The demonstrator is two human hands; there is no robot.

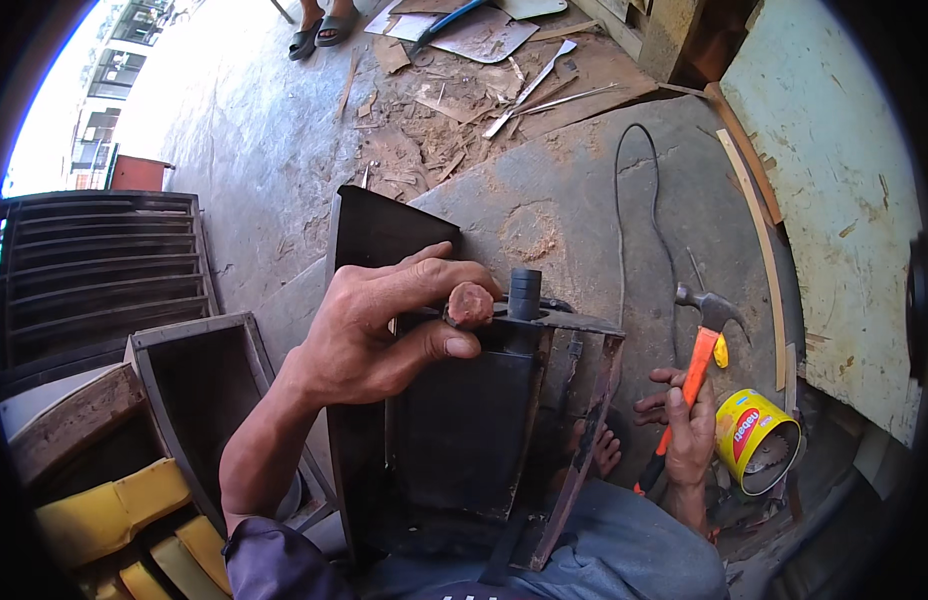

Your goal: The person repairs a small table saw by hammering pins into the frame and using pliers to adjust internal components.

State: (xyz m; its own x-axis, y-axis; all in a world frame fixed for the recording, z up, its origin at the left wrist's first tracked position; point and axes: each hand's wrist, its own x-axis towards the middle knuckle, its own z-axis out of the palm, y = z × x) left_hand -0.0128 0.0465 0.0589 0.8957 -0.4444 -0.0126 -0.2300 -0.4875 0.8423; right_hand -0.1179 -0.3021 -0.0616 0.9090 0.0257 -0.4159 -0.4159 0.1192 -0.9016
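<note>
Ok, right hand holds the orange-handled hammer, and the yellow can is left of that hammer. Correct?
Wrong side: the head view shows the yellow can to the right of the orange-handled hammer, not left. The right hand does hold it.

The stub [471,304] in the left hand [379,330] was reddish brown; the box [464,430] below it was black. The hammer [695,370] in the right hand [690,435] had an orange-and-black handle; the tin [749,404] beside that hand was yellow with a red oval.

Smooth black boxy frame [464,430], perhaps metal, orange-handled hammer [696,366], dull steel head [712,308], glossy yellow metal can [736,412], matt grey concrete floor [574,185], rough brown wood scraps [392,55]
</note>
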